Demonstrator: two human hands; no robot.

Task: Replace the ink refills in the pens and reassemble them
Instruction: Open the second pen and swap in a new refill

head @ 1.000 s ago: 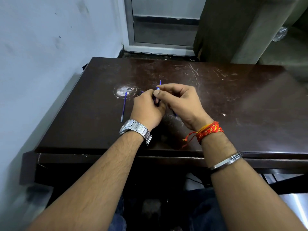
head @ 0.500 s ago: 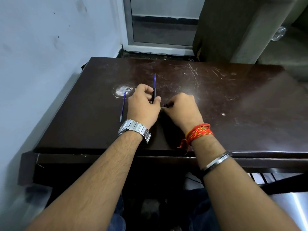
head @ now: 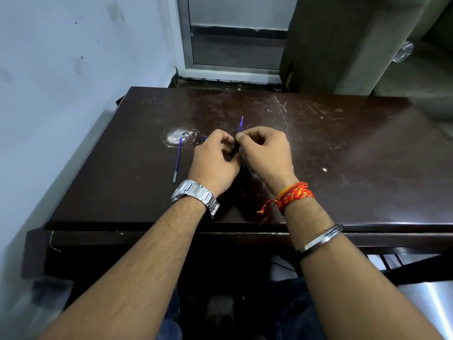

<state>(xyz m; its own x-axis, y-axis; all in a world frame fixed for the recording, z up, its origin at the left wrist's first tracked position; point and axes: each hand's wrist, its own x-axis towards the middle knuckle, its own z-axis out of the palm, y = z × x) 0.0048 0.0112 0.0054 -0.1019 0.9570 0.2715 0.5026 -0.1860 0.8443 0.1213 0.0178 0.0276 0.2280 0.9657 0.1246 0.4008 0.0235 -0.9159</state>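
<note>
My left hand (head: 213,160) and my right hand (head: 266,153) meet over the middle of the dark brown table (head: 343,155). Between them stands a dark pen barrel (head: 236,148), and a blue refill tip (head: 241,123) pokes out above my fingers. Both hands pinch this pen, and most of it is hidden by them. A loose blue ink refill (head: 177,160) lies flat on the table to the left of my left hand. Something small and blue (head: 204,138) peeks out behind my left knuckles; I cannot tell what it is.
A pale worn ring mark (head: 179,136) sits at the refill's far end. A white wall (head: 61,94) runs along the table's left side. A metal-framed door (head: 232,40) and a dark cabinet (head: 331,45) stand behind the table. The front edge (head: 171,233) is near my forearms.
My right hand has come up from the tabletop to the top of the pen. The refill now sticks out less above my fingers than half a second ago.
</note>
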